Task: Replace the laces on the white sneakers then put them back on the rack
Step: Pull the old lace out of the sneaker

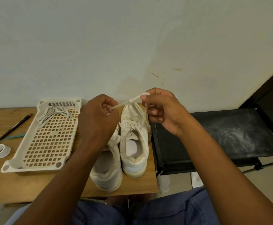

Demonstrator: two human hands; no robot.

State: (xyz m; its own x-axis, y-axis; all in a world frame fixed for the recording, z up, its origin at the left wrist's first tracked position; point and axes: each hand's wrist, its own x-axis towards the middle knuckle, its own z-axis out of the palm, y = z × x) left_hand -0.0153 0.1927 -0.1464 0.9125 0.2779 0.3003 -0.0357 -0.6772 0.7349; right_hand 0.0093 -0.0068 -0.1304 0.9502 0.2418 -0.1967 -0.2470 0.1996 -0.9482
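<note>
— Hands?
— Left hand (98, 114) and right hand (158, 108) both pinching ends of lace (133, 99), knot raised between
— Sneakers?
— Sneakers (132, 143) side by side on table (35, 184), beside black rack (230, 135)

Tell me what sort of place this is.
Probably a home corner used for shoe care: a wooden table against a stained wall, a black rack beside it, and sneakers being laced.
</note>
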